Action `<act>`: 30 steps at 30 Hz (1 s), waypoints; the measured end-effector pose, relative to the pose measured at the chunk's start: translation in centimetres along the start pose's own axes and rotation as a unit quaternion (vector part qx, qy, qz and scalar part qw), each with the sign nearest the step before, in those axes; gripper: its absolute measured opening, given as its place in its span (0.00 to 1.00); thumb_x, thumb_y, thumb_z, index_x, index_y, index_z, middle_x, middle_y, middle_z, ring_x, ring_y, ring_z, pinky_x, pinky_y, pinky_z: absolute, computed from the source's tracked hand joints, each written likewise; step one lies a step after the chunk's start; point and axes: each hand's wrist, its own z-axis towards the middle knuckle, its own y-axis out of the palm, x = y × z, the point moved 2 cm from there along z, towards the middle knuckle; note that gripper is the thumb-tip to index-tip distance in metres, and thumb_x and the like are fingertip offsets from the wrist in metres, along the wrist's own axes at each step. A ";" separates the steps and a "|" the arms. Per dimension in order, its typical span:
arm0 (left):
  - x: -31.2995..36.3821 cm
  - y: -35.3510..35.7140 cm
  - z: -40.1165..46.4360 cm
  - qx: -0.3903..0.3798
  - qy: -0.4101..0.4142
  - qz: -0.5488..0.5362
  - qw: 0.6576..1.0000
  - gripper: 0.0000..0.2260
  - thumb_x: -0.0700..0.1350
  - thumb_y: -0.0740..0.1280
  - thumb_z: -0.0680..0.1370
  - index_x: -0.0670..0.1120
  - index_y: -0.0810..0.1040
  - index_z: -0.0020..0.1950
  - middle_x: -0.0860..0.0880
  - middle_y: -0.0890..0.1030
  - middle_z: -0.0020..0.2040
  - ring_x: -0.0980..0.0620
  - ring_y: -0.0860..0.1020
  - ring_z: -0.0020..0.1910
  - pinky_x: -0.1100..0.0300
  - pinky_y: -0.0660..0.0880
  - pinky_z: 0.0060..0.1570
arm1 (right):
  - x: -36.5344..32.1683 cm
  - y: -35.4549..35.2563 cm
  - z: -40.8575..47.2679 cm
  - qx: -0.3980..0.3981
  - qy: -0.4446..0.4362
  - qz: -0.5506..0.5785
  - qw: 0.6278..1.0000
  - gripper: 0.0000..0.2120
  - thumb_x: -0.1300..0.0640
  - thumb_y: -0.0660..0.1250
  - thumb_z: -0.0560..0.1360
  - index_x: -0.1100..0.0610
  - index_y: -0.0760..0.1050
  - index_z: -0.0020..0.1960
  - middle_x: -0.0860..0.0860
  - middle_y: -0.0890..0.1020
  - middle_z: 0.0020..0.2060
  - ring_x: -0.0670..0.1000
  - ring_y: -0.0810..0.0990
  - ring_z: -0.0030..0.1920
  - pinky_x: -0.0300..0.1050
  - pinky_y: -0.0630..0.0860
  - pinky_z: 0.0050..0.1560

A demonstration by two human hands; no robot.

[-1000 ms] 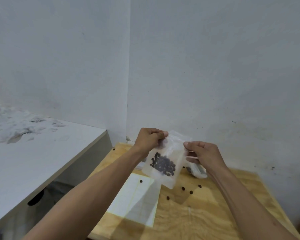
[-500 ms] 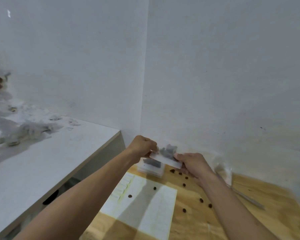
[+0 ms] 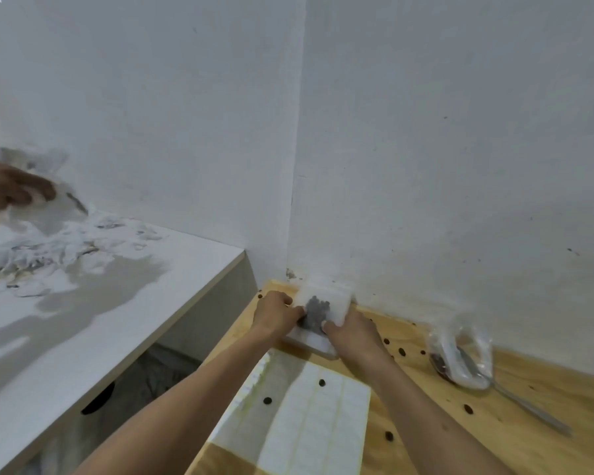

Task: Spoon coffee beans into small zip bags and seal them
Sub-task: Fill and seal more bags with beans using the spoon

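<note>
A small clear zip bag with dark coffee beans inside lies low in the wall corner, over a pile of white bags. My left hand pinches its left side and my right hand pinches its near right edge. To the right, a larger clear bag holding a few beans lies on the wooden table, with a metal spoon resting in it, its handle pointing toward the front right.
Loose beans are scattered over the wood and over a white label sheet near me. A white counter with crumpled clear plastic stands to the left, where another person's hand shows. White walls close the corner.
Both hands have carried the filled bag down and away from me, from mid-air to the pile in the corner. The view has turned right, showing the bean bag and spoon.
</note>
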 end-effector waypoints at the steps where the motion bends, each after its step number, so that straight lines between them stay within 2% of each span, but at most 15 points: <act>1: -0.2 0.1 0.0 -0.002 -0.002 -0.001 1.000 0.07 0.51 0.72 0.77 0.48 0.78 0.48 0.47 0.78 0.49 0.47 0.76 0.46 0.55 0.73 0.49 | 0.1 0.0 0.0 0.001 0.001 -0.001 1.000 0.20 0.43 0.65 0.77 0.55 0.78 0.61 0.54 0.83 0.52 0.56 0.82 0.48 0.47 0.80 0.46; 3: -0.4 0.2 0.2 -0.006 -0.009 -0.005 1.000 0.08 0.52 0.71 0.78 0.48 0.78 0.47 0.47 0.78 0.49 0.47 0.76 0.46 0.56 0.71 0.48 | 0.2 -0.4 -0.3 0.004 0.000 -0.002 1.000 0.20 0.42 0.64 0.77 0.56 0.79 0.59 0.53 0.84 0.50 0.55 0.82 0.46 0.48 0.80 0.45; 4: -0.4 0.2 0.1 -0.010 -0.010 -0.007 1.000 0.09 0.52 0.70 0.78 0.48 0.79 0.51 0.45 0.79 0.52 0.46 0.78 0.50 0.56 0.71 0.50 | 0.2 -0.7 -0.6 0.002 0.000 0.006 1.000 0.20 0.42 0.64 0.77 0.56 0.79 0.59 0.53 0.84 0.49 0.55 0.83 0.46 0.50 0.81 0.46; 6: -0.3 0.0 -0.2 -0.003 -0.013 0.001 1.000 0.20 0.53 0.69 0.79 0.45 0.77 0.67 0.44 0.80 0.63 0.44 0.78 0.61 0.54 0.74 0.59 | 0.2 -1.5 -1.3 0.000 -0.004 0.019 1.000 0.20 0.44 0.64 0.78 0.59 0.79 0.59 0.55 0.84 0.51 0.57 0.84 0.47 0.54 0.82 0.49; 8: 0.1 -0.4 -0.7 0.024 0.001 0.017 1.000 0.25 0.55 0.68 0.80 0.43 0.73 0.73 0.44 0.78 0.68 0.43 0.77 0.65 0.50 0.75 0.64 | 0.3 -2.8 -2.0 -0.001 -0.017 0.013 1.000 0.21 0.46 0.63 0.80 0.63 0.78 0.61 0.57 0.84 0.51 0.58 0.84 0.49 0.55 0.81 0.52; 10: 0.7 -0.6 -1.3 0.047 0.014 0.019 0.999 0.25 0.55 0.68 0.80 0.43 0.73 0.72 0.43 0.79 0.67 0.42 0.78 0.64 0.49 0.75 0.63 | 0.7 -4.4 -2.7 0.003 -0.027 0.004 1.000 0.23 0.46 0.63 0.82 0.65 0.77 0.65 0.58 0.85 0.54 0.58 0.84 0.52 0.52 0.79 0.54; 13: 2.5 -0.4 -3.1 0.086 0.059 0.030 0.994 0.22 0.53 0.67 0.80 0.42 0.75 0.70 0.42 0.80 0.65 0.43 0.78 0.62 0.53 0.74 0.58 | 1.7 -7.2 -4.0 0.022 -0.036 0.007 0.999 0.24 0.46 0.63 0.82 0.61 0.74 0.70 0.56 0.82 0.63 0.56 0.81 0.60 0.47 0.77 0.57; 15: 4.3 0.6 -5.0 0.103 0.103 0.022 0.989 0.19 0.50 0.66 0.81 0.42 0.76 0.68 0.43 0.81 0.62 0.45 0.79 0.59 0.55 0.73 0.54 | 3.0 -9.3 -5.0 0.041 -0.037 0.012 0.998 0.24 0.46 0.64 0.81 0.58 0.74 0.72 0.53 0.80 0.65 0.54 0.82 0.57 0.45 0.77 0.55; 18: 7.3 3.2 -8.2 0.100 0.179 -0.013 0.979 0.16 0.48 0.64 0.81 0.43 0.78 0.66 0.47 0.81 0.57 0.50 0.79 0.53 0.57 0.72 0.51 | 5.4 -12.9 -7.2 0.080 -0.031 0.002 0.996 0.22 0.46 0.64 0.81 0.57 0.76 0.70 0.52 0.82 0.62 0.53 0.82 0.53 0.46 0.76 0.53; 20: 9.7 5.6 -10.5 0.076 0.230 -0.027 0.970 0.14 0.47 0.64 0.81 0.44 0.79 0.64 0.49 0.81 0.55 0.52 0.79 0.50 0.58 0.72 0.50 | 7.5 -15.5 -8.8 0.107 -0.017 -0.006 0.994 0.17 0.48 0.65 0.80 0.56 0.80 0.64 0.52 0.83 0.57 0.53 0.82 0.52 0.45 0.77 0.50; 23: 12.8 9.7 -14.3 0.009 0.284 -0.017 0.959 0.13 0.46 0.65 0.80 0.44 0.81 0.61 0.49 0.83 0.53 0.52 0.80 0.49 0.60 0.73 0.47 | 11.4 -19.3 -11.6 0.142 0.022 -0.036 0.989 0.13 0.51 0.67 0.77 0.57 0.83 0.55 0.52 0.85 0.46 0.54 0.83 0.45 0.46 0.79 0.45; 26: 14.8 14.0 -17.9 -0.078 0.318 0.004 0.945 0.13 0.47 0.66 0.79 0.43 0.82 0.60 0.48 0.84 0.52 0.50 0.82 0.50 0.60 0.73 0.45 | 15.5 -22.1 -14.4 0.154 0.069 -0.067 0.983 0.15 0.52 0.70 0.74 0.64 0.84 0.51 0.61 0.86 0.46 0.62 0.85 0.45 0.57 0.82 0.48; 29: 15.8 18.1 -21.1 -0.173 0.336 0.055 0.924 0.17 0.51 0.69 0.79 0.43 0.80 0.65 0.47 0.83 0.56 0.49 0.80 0.54 0.56 0.77 0.52 | 19.5 -23.6 -17.6 0.143 0.117 -0.097 0.978 0.15 0.53 0.71 0.73 0.64 0.85 0.51 0.62 0.87 0.48 0.61 0.85 0.44 0.51 0.82 0.46; 30: 15.9 19.5 -22.2 -0.206 0.337 0.070 0.916 0.19 0.52 0.70 0.79 0.43 0.79 0.66 0.46 0.82 0.58 0.48 0.80 0.56 0.56 0.76 0.54 | 21.0 -23.9 -18.7 0.137 0.137 -0.105 0.975 0.16 0.52 0.71 0.74 0.64 0.85 0.52 0.62 0.86 0.50 0.61 0.85 0.46 0.51 0.82 0.48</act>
